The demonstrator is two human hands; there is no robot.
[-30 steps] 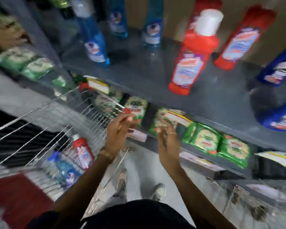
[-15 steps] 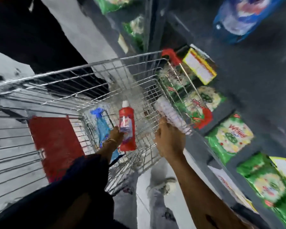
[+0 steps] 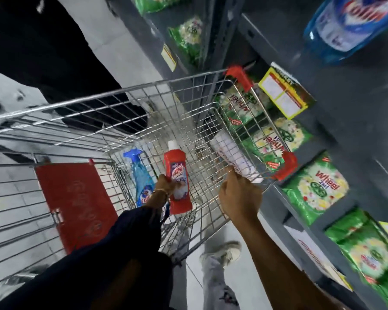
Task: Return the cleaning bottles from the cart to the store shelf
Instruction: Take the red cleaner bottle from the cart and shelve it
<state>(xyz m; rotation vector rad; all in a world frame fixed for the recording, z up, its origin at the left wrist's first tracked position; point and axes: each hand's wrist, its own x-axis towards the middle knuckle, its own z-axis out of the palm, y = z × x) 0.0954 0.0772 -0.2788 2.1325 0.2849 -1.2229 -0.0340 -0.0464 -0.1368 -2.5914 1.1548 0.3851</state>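
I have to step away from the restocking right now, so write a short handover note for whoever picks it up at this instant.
Left hand: reaching into the cart, fingers closed on the red bottle, which is still inside the basket.
Right hand: gripping the white cart handle.
Blue spray bottle: lying in the cart beside the red one, untouched.
Done: at least one blue bottle is on the upper shelf.
Left: lift the red bottle out and shelve it, then do the same with the blue spray bottle.
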